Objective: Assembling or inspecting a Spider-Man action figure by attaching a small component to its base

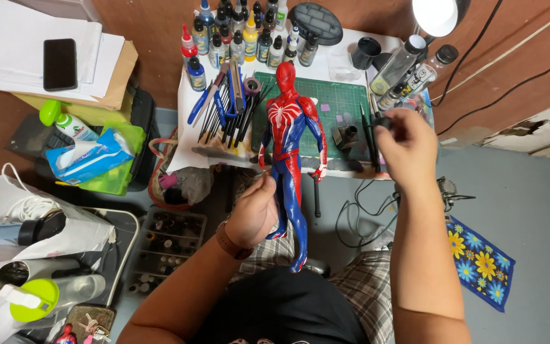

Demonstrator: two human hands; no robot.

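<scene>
Toy figure (289,137) in red and blue looks light, stiff and breakable, so the left hand (254,213) grips its thick legs, not its thin arms, while the right hand (407,143) closes on a small dark thing (383,122) farther right.

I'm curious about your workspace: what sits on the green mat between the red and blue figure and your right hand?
In the head view, a small dark pot sits on the green cutting mat, between the figure and the right hand.
</scene>
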